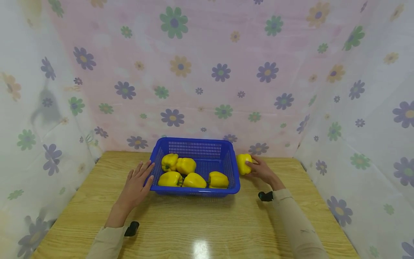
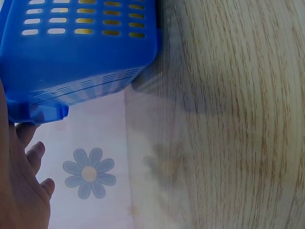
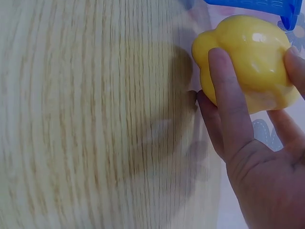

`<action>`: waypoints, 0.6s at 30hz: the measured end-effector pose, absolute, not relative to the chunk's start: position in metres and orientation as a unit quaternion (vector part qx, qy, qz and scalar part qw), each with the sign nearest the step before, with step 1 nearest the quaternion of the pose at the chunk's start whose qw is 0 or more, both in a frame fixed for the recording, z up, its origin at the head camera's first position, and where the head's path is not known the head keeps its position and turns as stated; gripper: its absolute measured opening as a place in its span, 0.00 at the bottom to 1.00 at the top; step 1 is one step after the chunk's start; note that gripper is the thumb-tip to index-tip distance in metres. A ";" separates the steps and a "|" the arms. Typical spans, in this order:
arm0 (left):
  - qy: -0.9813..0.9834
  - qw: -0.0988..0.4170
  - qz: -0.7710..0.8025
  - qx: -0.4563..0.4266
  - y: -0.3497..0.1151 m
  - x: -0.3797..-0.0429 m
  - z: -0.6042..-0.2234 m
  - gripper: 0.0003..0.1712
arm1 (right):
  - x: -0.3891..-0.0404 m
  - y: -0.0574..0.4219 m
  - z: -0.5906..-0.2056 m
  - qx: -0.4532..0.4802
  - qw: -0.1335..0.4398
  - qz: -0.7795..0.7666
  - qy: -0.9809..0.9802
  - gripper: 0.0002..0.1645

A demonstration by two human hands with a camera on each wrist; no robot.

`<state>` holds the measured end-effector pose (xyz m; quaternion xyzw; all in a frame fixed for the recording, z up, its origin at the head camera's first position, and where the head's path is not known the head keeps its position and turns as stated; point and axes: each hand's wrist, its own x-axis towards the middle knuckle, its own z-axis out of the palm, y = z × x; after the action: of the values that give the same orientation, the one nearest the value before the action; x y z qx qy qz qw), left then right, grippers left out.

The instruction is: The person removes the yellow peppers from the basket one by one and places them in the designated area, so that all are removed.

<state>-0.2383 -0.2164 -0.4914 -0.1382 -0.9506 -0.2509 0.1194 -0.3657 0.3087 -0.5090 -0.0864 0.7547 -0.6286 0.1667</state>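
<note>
A blue plastic basket point(image 1: 197, 192) with slotted walls stands on the table, several yellow bell peppers point(image 1: 194, 180) lying inside it. My left hand point(image 1: 134, 189) rests on the basket's left rim with its fingers extended; the left wrist view shows fingers point(image 2: 34, 157) beside the blue rim. Just outside the basket's right wall, my right hand point(image 1: 261, 170) grips another yellow bell pepper point(image 1: 243, 164). In the right wrist view, the fingers point(image 3: 228, 90) wrap around that glossy bell pepper point(image 3: 257, 57), which appears held above the tabletop.
The wooden table point(image 1: 194, 223) reaches back to a flower-printed cloth point(image 1: 200, 90), which also hangs along both sides. Dark wrist-camera pieces point(image 1: 132, 228) sit at both cuffs. The basket stands near the table's back edge.
</note>
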 end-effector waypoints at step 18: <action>-0.947 0.133 -0.259 -0.138 -0.215 -0.237 -0.491 0.31 | -0.370 0.302 -0.503 -0.077 0.177 -0.604 0.773 0.45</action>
<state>-0.2371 -0.2150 -0.4912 -0.1383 -0.9466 -0.2595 0.1326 -0.3705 0.3015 -0.5033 -0.0775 0.7729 -0.6043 0.1774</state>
